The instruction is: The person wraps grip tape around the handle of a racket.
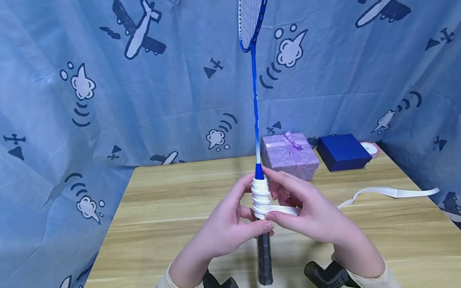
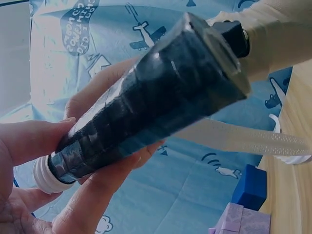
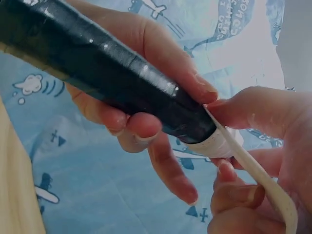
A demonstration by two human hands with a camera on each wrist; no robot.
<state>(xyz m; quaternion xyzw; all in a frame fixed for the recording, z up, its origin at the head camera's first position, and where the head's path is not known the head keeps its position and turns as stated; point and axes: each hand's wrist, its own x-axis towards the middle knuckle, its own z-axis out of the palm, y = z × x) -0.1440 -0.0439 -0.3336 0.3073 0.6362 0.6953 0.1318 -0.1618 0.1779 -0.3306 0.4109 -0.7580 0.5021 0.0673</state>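
A blue badminton racket (image 1: 255, 92) stands upright, its black handle (image 1: 264, 256) pointing down toward me. White grip tape (image 1: 261, 196) is wound in several overlapping turns around the upper handle; the lower part is bare black. My left hand (image 1: 230, 224) holds the handle from the left, thumb across the front just below the lowest turn. From the right, my right hand (image 1: 306, 204) pinches the tape close to the handle. The tape's loose tail (image 1: 392, 193) runs out behind that hand to the right. In the right wrist view the tape strip (image 3: 253, 168) crosses the right fingers.
A lilac gift box (image 1: 291, 158) with a ribbon bow stands behind the right hand. Beside it are a dark blue box (image 1: 343, 154) and a pink-and-white roll (image 1: 370, 149). A patterned blue cloth (image 1: 173, 88) hangs behind the wooden table (image 1: 162, 208).
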